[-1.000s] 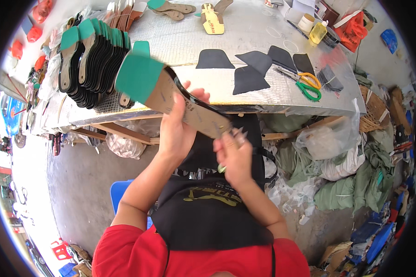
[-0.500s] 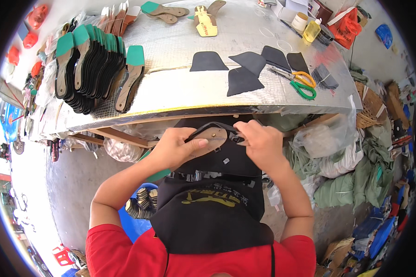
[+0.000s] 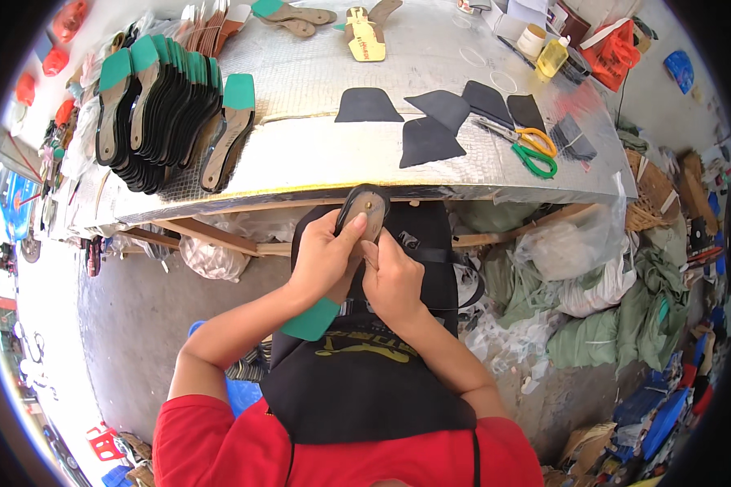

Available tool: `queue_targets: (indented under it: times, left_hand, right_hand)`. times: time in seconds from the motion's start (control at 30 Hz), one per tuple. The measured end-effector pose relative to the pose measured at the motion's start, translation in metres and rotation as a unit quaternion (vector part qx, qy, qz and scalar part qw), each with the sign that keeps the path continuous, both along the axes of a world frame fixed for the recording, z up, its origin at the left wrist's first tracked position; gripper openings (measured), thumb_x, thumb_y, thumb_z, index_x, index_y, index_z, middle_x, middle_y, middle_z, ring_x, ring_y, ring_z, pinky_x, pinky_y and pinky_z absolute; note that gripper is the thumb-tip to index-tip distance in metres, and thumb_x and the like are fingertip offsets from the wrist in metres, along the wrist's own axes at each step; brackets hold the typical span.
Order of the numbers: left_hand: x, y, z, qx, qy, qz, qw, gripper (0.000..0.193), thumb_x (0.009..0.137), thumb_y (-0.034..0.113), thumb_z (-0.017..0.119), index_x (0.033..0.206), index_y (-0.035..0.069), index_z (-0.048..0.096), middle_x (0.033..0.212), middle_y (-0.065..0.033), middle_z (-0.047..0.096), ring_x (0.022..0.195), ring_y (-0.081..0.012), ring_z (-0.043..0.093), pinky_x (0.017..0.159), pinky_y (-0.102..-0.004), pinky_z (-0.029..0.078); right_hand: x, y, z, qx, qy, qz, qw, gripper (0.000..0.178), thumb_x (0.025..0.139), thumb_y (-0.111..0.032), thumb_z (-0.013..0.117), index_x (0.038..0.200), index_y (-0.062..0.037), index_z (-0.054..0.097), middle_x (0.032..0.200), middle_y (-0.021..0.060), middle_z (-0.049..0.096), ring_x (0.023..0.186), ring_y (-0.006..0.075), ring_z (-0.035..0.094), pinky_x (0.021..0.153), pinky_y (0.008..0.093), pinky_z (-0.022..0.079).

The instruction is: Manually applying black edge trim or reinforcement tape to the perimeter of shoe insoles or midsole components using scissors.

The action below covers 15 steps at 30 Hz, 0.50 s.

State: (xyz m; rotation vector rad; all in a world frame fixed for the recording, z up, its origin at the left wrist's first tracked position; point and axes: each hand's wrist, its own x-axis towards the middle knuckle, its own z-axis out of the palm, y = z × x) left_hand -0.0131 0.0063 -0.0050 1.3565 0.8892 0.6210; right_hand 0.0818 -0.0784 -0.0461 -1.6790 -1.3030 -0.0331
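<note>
A shoe insole (image 3: pixel 369 209), brown with a black rim at its rounded heel and green at its other end, is held over my lap just below the table edge. My left hand (image 3: pixel 318 253) is closed around its narrow middle, the thumb lying on the brown face. On its right edge, my right hand (image 3: pixel 394 280) pinches close to the heel, with the fingertips partly hidden. The green end slants down past my left wrist. A brass-coloured dot shows on the heel.
Stacked similar insoles (image 3: pixel 166 105) and a single insole (image 3: pixel 229 134) lie on the table's left. Dark cut pieces (image 3: pixel 369 106), scissors (image 3: pixel 536 154) and a yellow bottle (image 3: pixel 551 58) lie farther right. Green cloth bundles (image 3: pixel 589 337) and a blue bin (image 3: pixel 242 396) are below.
The insole has turned so its heel points up and away. My right hand has moved down and left, from the heel's tip to its right edge.
</note>
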Motion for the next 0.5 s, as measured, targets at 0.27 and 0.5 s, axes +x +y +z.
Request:
queue_targets:
  times: [0.27,0.5]
  left_hand:
    - [0.01,0.01,0.015,-0.118,-0.017,-0.157,0.98,0.037,0.1,0.033,0.055,0.116,0.0,0.057,0.106,-0.0053,0.062,0.096,-0.0113,0.056,0.086,-0.0292,0.046]
    - [0.005,0.019,0.027,-0.237,-0.124,-0.082,0.96,0.04,0.102,0.037,0.047,0.112,-0.001,0.054,0.103,-0.0146,0.065,0.094,-0.0236,0.065,0.076,-0.0364,0.055]
  right_hand:
    - [0.028,-0.005,0.003,-0.022,0.382,0.082,0.92,0.022,0.097,-0.019,0.058,0.095,0.0024,0.063,0.071,0.0059,0.063,0.058,0.0112,0.054,0.054,0.0286,0.045]
    - [0.043,-0.019,0.004,-0.165,0.529,0.182,0.812,0.023,0.101,-0.017,0.051,0.099,0.0023,0.063,0.074,-0.0041,0.058,0.069,0.0031,0.048,0.061,0.0197,0.038]
